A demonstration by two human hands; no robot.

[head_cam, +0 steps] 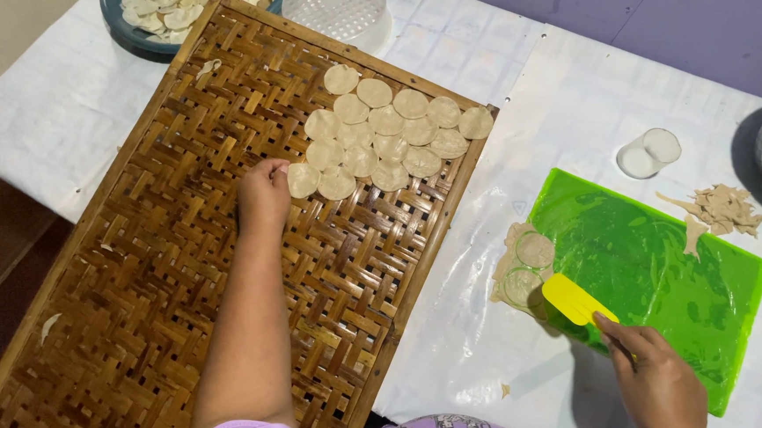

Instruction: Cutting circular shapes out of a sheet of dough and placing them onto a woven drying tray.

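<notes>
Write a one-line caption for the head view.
Left hand lays dough rounds on woven tray; right hand holds yellow scraper.

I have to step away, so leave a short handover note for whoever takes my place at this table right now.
Left hand: fingertips on a dough disc at the edge of the cluster of discs laid out on the woven bamboo tray.
Right hand: gripping a yellow scraper, its blade on the green mat beside two cut rounds.
Done: a group of discs overlapping at the tray's far corner.
Left: two rounds on the mat; dough scraps beside it; most of the tray is bare.
</notes>
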